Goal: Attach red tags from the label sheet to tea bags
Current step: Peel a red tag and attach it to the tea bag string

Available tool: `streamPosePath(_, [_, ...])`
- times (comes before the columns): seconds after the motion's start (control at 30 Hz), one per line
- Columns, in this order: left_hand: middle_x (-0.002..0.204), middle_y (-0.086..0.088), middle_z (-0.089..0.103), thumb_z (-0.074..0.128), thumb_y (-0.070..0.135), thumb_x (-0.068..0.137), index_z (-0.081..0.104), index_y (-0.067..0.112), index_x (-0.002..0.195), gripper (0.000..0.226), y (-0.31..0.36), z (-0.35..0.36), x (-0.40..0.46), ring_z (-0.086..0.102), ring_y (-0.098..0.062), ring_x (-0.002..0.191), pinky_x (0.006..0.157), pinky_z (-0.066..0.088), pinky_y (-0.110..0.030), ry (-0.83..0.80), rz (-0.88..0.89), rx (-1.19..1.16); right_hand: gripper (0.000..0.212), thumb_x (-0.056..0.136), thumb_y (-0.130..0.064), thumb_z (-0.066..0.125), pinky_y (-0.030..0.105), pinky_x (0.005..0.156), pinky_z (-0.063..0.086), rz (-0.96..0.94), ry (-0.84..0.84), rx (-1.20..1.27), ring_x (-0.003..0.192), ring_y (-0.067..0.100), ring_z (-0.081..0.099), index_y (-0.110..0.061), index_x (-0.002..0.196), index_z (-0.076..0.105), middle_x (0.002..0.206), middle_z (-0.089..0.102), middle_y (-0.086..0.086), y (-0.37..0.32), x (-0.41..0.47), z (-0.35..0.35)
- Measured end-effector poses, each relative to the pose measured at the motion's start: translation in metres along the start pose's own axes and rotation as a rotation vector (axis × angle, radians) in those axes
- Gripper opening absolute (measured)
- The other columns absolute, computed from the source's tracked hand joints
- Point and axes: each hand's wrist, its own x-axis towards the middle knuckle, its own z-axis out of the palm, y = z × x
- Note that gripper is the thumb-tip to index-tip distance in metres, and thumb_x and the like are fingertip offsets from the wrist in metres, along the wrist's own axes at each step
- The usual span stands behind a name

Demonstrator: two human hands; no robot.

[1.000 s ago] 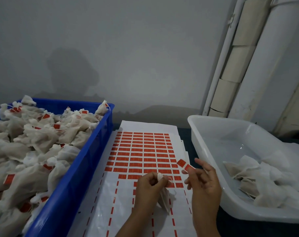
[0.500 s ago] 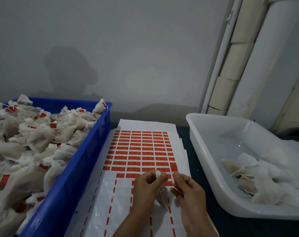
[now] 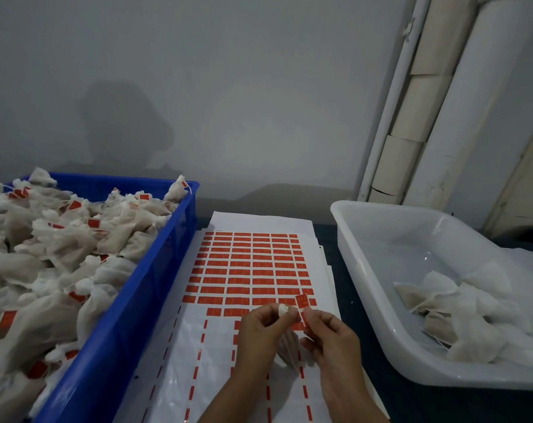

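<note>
1. A plain grey wall backs a dark table (image 3: 347,288), with pale pipes running up the corner on the right.
2. Half a second back the red tag was hidden behind the person's fingers. Now the red tag (image 3: 301,301) stands up above them, pinched by the right hand (image 3: 330,337).
3. The left hand (image 3: 263,329) pinches the gathered top of one tea bag (image 3: 288,346), which hangs between the two hands, over the label sheet (image 3: 253,270). Tag and bag top sit just beside each other, so I'd judge the sticking-on is about to happen, not yet done.
4. Counts: two hands, one bag held, one loose tag.
5. The sheet has about thirteen full rows of tags plus a partly used row. Its near part is peeled down to thin red strips.
6. One blue crate (image 3: 131,315) on the left is heaped with tagged bags, too many to count.
7. One white tub (image 3: 362,270) on the right holds a small pile, perhaps six or so, hard to separate.
</note>
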Motion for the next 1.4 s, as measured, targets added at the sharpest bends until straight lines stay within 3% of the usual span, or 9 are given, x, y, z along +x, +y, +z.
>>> streamPosePath(0.4, [0.083, 0.005, 0.072, 0.063, 0.023, 0.084, 0.069, 0.018, 0.083, 0.008, 0.001, 0.000, -0.001, 0.067, -0.011, 0.079, 0.070, 0.046, -0.011, -0.009, 0.001, -0.010, 0.007, 0.080, -0.017, 0.065, 0.036, 0.075, 0.055, -0.028, 0.011, -0.043, 0.082, 0.024, 0.065, -0.011, 0.082, 0.068, 0.085, 0.070, 0.005, 0.006, 0.004, 0.000])
streamPosePath(0.57, [0.085, 0.004, 0.072, 0.063, 0.024, 0.084, 0.070, 0.018, 0.085, 0.009, 0.001, 0.000, -0.001, 0.067, -0.013, 0.081, 0.073, 0.049, -0.014, -0.030, -0.001, -0.026, 0.004, 0.077, -0.018, 0.069, 0.017, 0.053, 0.048, -0.097, 0.055, -0.080, 0.072, 0.015, 0.066, -0.015, 0.078, 0.067, 0.076, 0.070, -0.002, 0.008, 0.007, 0.000])
streamPosePath(0.67, [0.082, 0.004, 0.072, 0.065, 0.025, 0.082, 0.069, 0.018, 0.084, 0.008, 0.000, 0.001, -0.001, 0.068, -0.013, 0.078, 0.067, 0.049, -0.010, -0.026, 0.010, 0.021, 0.006, 0.076, -0.020, 0.070, 0.017, 0.056, 0.050, -0.134, 0.081, -0.128, 0.073, 0.014, 0.065, -0.020, 0.079, 0.065, 0.081, 0.069, -0.002, 0.012, 0.007, 0.001])
streamPosePath(0.8, [0.085, 0.001, 0.072, 0.061, 0.025, 0.086, 0.069, 0.014, 0.086, 0.013, 0.000, -0.003, 0.002, 0.067, -0.015, 0.083, 0.079, 0.052, -0.022, 0.009, -0.025, 0.009, 0.037, 0.078, -0.022, 0.070, 0.017, 0.054, 0.049, -0.165, 0.067, -0.149, 0.072, 0.011, 0.064, -0.029, 0.105, 0.045, 0.086, 0.062, -0.010, 0.007, 0.009, 0.001])
streamPosePath(0.9, [0.089, 0.002, 0.072, 0.057, 0.026, 0.089, 0.068, 0.014, 0.088, 0.017, 0.002, -0.006, 0.003, 0.067, -0.015, 0.087, 0.084, 0.051, -0.026, 0.002, -0.073, -0.017, 0.026, 0.088, -0.024, 0.057, 0.020, 0.056, 0.049, -0.229, 0.024, -0.253, 0.079, 0.018, 0.065, -0.029, 0.111, 0.044, 0.099, 0.064, 0.000, 0.000, 0.013, -0.005])
streamPosePath(1.0, [0.093, 0.005, 0.072, 0.055, 0.027, 0.089, 0.068, 0.015, 0.092, 0.017, 0.004, -0.006, 0.003, 0.068, -0.013, 0.088, 0.080, 0.051, -0.023, -0.051, -0.100, -0.057, 0.018, 0.091, -0.028, 0.050, 0.019, 0.063, 0.050, -0.302, -0.045, -0.342, 0.088, 0.019, 0.063, -0.025, 0.109, 0.053, 0.108, 0.063, 0.000, -0.002, 0.015, -0.011])
streamPosePath(1.17, [0.091, 0.002, 0.072, 0.055, 0.027, 0.090, 0.069, 0.013, 0.090, 0.019, 0.004, -0.006, 0.002, 0.067, -0.014, 0.089, 0.081, 0.050, -0.022, -0.065, -0.083, -0.034, 0.018, 0.088, -0.036, 0.047, 0.015, 0.070, 0.049, -0.265, -0.192, -0.393, 0.082, 0.009, 0.063, -0.024, 0.096, 0.058, 0.096, 0.064, -0.010, -0.002, 0.012, -0.009])
streamPosePath(1.27, [0.090, 0.002, 0.072, 0.056, 0.026, 0.089, 0.069, 0.014, 0.089, 0.017, 0.002, -0.006, 0.003, 0.067, -0.013, 0.088, 0.083, 0.050, -0.023, -0.064, -0.070, -0.011, 0.009, 0.088, -0.031, 0.052, 0.027, 0.084, 0.050, -0.307, -0.189, -0.442, 0.085, 0.009, 0.063, -0.024, 0.086, 0.057, 0.095, 0.065, -0.011, 0.000, 0.013, -0.008])
streamPosePath(1.4, [0.084, 0.004, 0.071, 0.058, 0.027, 0.088, 0.068, 0.019, 0.082, 0.014, -0.001, -0.005, 0.004, 0.066, -0.013, 0.083, 0.073, 0.048, -0.016, -0.048, -0.037, 0.032, 0.009, 0.087, -0.029, 0.055, 0.020, 0.081, 0.050, -0.401, -0.131, -0.476, 0.083, 0.007, 0.063, -0.024, 0.080, 0.057, 0.090, 0.065, -0.013, 0.000, 0.014, -0.010])
